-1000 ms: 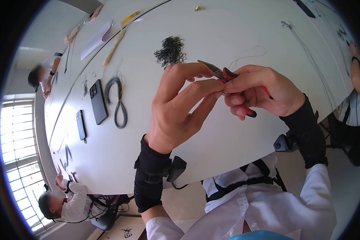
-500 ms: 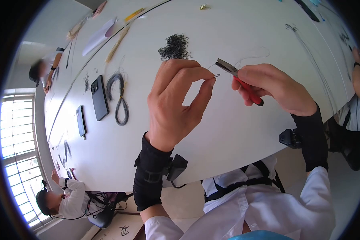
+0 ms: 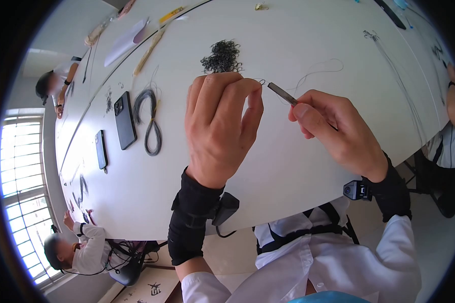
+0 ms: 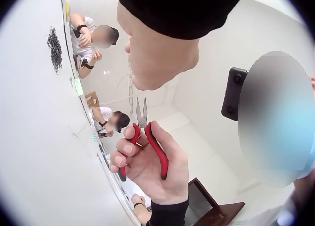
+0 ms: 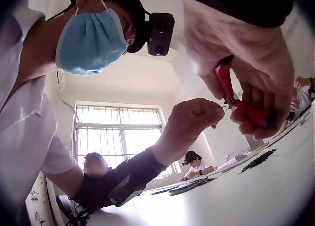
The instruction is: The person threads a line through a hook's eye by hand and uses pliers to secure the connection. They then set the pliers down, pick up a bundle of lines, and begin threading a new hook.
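My left hand is raised over the table and pinches a small bent wire hook between thumb and fingertips. In the right wrist view, the curved end of the hook sticks out past the fingertips. My right hand holds pliers with red handles. In the left wrist view their tapered jaws are spread in a V, and the fingers are wrapped around the handles. The plier tips are just right of the hook in the head view. A heap of small dark curled metal pieces lies beyond the left hand.
A thin loose line curls on the white table behind the right hand. To the left lie a bundled grey wire coil, two phones and a yellowish stick bundle. Long wires lie at right. Other people sit around.
The pliers were at the left fingertips, then drew away to the right, and now their jaws point back toward the hook. The left hand has kept its pinch and turned slightly.
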The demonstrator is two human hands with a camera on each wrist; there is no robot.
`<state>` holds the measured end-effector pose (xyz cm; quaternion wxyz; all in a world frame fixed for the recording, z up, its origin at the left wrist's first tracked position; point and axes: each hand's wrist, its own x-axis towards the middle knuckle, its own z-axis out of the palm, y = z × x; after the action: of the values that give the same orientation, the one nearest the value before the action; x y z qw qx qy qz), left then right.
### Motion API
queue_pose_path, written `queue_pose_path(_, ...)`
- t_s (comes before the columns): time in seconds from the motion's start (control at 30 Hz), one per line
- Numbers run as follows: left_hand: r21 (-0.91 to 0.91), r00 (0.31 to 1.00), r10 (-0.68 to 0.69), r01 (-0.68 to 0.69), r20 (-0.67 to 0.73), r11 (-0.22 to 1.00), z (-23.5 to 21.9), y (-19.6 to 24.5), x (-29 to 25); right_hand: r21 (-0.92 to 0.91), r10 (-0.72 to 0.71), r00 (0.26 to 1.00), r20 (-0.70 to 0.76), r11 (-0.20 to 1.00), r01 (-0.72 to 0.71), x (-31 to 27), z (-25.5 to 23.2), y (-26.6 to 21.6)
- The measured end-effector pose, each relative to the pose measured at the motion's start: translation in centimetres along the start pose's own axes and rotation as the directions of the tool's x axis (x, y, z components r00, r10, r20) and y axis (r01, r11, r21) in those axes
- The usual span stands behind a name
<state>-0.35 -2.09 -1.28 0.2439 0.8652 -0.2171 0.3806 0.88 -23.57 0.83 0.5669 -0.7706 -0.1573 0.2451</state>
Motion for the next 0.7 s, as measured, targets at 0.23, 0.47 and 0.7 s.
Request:
queue_pose_path(0.23,-0.014,1.0,-0.006,0.006,0.013,1.0,0.33,-0.21,-0.29,0.0,-0.005,1.0,-0.023,1.0,0.005,0.09,0.47,-0.24)
queue_pose_path(0.47,-0.029,0.999,-0.018,0.019,0.028,0.999,0.44,-0.21,-0.42,-0.019,-0.076,0.994,-0.082,0.997,0.075,0.29,0.79,0.63)
queue_pose_path(0.7,-0.032,0.999,-0.03,0.031,0.033,0.999,0.59,-0.12,-0.49,-0.046,-0.058,0.994,-0.096,0.997,0.053,0.23,0.73,0.25)
